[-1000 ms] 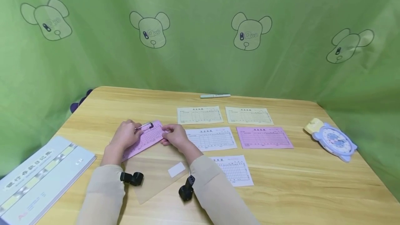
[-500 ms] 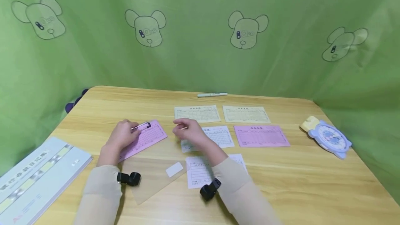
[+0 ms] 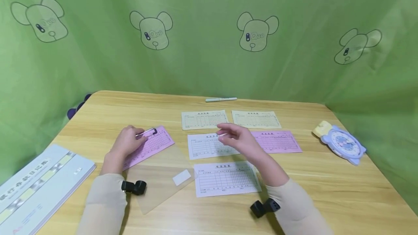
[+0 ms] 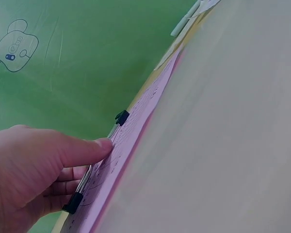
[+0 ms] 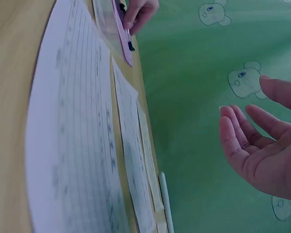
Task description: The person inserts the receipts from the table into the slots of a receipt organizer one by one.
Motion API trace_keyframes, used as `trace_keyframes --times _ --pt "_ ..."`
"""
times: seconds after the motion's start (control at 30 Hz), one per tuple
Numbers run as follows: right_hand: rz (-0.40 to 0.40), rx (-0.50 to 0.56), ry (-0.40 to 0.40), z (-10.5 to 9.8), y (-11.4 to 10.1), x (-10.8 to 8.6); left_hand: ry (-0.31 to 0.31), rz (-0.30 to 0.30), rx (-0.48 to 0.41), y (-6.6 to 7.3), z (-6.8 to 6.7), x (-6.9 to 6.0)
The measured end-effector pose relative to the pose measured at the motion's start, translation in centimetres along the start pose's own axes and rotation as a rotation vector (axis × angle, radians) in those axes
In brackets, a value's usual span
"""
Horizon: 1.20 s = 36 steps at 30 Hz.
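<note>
The left hand (image 3: 128,142) had its grip pinched on a silver metal clip with black ends (image 3: 148,132) at a pink printed paper form (image 3: 157,143), which lay on the wooden desk (image 3: 326,180). The right hand (image 3: 243,141), its grip loosely spread, hung above the desk holding nothing.

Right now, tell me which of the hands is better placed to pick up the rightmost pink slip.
Likely the right hand: it holds nothing and hovers close to that pink slip. The left hand is farther away and grips the clip at the other pink slip.
</note>
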State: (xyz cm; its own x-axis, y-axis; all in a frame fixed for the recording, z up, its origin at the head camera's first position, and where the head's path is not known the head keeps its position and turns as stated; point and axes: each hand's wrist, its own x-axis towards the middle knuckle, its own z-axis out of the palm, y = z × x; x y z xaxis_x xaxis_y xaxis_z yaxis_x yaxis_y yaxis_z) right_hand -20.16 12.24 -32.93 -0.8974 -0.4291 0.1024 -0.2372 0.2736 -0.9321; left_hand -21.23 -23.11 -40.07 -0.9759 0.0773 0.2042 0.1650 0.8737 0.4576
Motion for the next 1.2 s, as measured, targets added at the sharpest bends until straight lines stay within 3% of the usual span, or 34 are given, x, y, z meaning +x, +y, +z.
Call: trace_keyframes --times 0.23,0.5,0.8,1.07,1.2 --pt "0.009 -0.072 -0.024 -3.3 2.2 -3.0 0.020 0.017 -0.045 -0.4 0.1 -0.1" --pt "0.117 -0.081 -0.065 -5.5 5.4 -5.4 -0.007 -0.025 -0.052 -0.1 -0.1 -0.1" --pt "0.144 -0.160 -0.089 -5.7 7.9 -6.5 -0.008 -0.010 -0.071 -0.3 0.0 -0.3" --pt "0.067 -0.395 -0.118 -5.3 8.6 -6.7 -0.014 -0.017 -0.066 -0.1 -0.1 -0.2" --pt "0.057 -0.459 -0.123 -5.0 8.5 -6.7 -0.024 -0.031 -0.076 0.0 -0.2 -0.2"
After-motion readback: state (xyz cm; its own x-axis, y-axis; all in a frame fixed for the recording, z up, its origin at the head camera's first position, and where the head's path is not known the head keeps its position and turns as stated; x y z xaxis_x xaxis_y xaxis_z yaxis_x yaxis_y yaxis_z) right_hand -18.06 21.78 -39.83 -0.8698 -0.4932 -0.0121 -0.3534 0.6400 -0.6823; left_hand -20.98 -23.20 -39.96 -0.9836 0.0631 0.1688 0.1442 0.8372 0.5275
